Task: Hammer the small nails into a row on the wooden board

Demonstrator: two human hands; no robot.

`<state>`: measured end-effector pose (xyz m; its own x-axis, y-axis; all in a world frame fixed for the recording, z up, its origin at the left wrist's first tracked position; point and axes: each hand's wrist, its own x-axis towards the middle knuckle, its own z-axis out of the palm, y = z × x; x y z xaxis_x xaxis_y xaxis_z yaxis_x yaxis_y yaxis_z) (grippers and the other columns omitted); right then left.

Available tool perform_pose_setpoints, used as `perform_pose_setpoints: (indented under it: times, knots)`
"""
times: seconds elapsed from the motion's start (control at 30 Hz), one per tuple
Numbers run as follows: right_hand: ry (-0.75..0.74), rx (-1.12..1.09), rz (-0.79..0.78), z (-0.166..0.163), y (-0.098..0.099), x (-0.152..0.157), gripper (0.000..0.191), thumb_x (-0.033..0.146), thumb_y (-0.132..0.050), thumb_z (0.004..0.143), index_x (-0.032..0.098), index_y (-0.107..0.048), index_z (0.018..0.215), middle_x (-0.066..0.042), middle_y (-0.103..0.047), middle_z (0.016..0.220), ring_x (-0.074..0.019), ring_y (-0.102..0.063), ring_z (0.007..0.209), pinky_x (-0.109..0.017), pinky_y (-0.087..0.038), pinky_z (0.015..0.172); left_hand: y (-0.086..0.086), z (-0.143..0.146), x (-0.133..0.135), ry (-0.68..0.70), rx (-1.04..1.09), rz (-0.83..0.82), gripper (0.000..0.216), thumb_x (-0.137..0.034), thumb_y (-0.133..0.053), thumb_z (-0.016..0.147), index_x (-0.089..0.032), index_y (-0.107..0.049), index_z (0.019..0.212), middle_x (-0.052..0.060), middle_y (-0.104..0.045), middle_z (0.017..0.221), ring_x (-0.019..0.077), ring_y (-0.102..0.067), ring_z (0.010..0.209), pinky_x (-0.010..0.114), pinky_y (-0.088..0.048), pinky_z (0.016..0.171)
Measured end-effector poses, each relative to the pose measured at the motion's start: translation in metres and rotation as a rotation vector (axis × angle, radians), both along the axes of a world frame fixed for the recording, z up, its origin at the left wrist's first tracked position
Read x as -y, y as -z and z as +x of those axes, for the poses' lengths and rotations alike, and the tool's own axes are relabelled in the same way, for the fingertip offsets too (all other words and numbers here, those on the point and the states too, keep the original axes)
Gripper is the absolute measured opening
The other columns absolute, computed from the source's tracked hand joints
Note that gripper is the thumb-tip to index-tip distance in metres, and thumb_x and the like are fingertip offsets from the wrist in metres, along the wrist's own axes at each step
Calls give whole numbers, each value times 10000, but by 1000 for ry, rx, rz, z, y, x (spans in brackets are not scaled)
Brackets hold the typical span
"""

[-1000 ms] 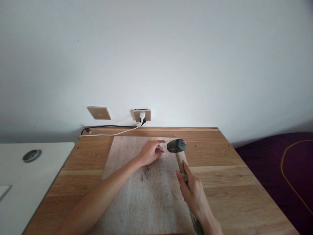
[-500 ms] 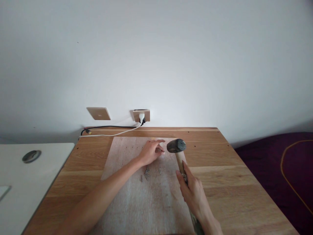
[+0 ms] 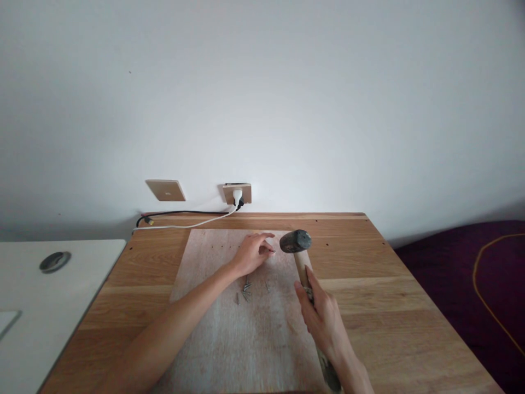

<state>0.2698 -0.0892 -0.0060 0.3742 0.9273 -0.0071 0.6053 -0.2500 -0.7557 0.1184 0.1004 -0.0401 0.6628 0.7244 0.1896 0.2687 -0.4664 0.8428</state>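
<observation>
My right hand is wrapped around the wooden handle of a hammer. Its dark, heavy head is raised just right of my left hand. The thumb and forefinger of that hand pinch a small nail near the far right part of a thin pale wooden board; only a bit of the nail shows. Loose nails lie in a small heap on the board by my left wrist, with a few apart from it. Several dark nail heads or holes form a row left of my left hand.
Under the board is a wooden table against a white wall. Cables run along its back edge to a socket with plugs in it. A white surface adjoins on the left, and dark purple fabric is at the right.
The hammer and my right hand have risen very slightly. My left hand's fingertips have shifted a little, still pinching the nail.
</observation>
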Motion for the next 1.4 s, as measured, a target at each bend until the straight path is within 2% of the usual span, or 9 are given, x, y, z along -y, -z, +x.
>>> perform_pose_setpoints:
  times: [0.2,0.37,0.5,0.6,0.77,0.93,1.07,1.27,1.4]
  knots:
    - [-58,25,75,-3,6,-7,625,511,-417,1009,49,-635,1369,-186,-802,929,-301,-778,820,-351,-583,696,2,3,1,-7,22,-12,444,-108,-763,818,-197,-682,1245,46,-830,948,235,-770,963,397,-509,1031]
    - [-8,-13,30,-1,1,-4,664,545,-415,1010,55,-604,1416,-92,-746,705,-277,-752,663,-309,-542,544,-1,-7,0,-32,81,-68,411,-138,-750,832,-196,-670,1232,53,-827,966,229,-774,965,368,-516,1023]
    - [3,-26,12,-1,-2,-2,677,563,-418,1010,69,-590,1439,-14,-648,558,-247,-695,534,-283,-498,461,-3,-12,1,-62,38,-14,388,-111,-770,809,-214,-689,1173,38,-828,936,251,-755,1045,407,-480,1078]
    - [-33,-24,26,-3,1,-5,656,536,-411,1019,55,-596,1425,-57,-710,641,-254,-730,617,-299,-551,543,-2,-10,2,-35,40,-36,377,-100,-765,809,-199,-693,1165,42,-828,930,240,-771,974,388,-516,1020]
    - [-90,15,77,-8,6,-11,631,507,-440,1003,39,-635,1379,-194,-802,979,-307,-779,882,-364,-597,757,0,-7,1,-45,18,-23,416,-42,-735,790,-191,-694,1176,42,-830,940,245,-775,988,389,-509,1024]
    - [-50,-21,52,-5,0,-7,661,516,-414,1021,4,-608,1392,-122,-763,762,-259,-747,683,-306,-561,620,-2,-12,2,-36,47,-25,371,-67,-755,795,-200,-700,1137,34,-827,924,238,-778,953,382,-510,1019]
    - [-27,-18,48,-4,-3,-4,708,530,-416,1019,-36,-579,1411,-102,-736,698,-254,-732,630,-303,-555,591,-6,-14,4,-50,-15,11,346,-112,-796,799,-211,-706,1118,35,-829,931,270,-746,1071,444,-433,1112]
    - [-116,-5,102,-9,10,-5,625,499,-445,1015,47,-620,1410,-197,-812,1000,-312,-788,905,-353,-604,759,-5,-13,5,-61,-23,3,395,-51,-756,784,-206,-713,1145,24,-832,965,246,-766,1016,404,-445,1086]
    - [-91,-9,99,-8,8,-3,605,491,-448,1017,62,-629,1403,-186,-816,987,-303,-791,866,-340,-595,720,-4,-14,5,-49,3,-23,390,-74,-768,789,-199,-706,1154,21,-833,937,237,-775,982,386,-455,1077]
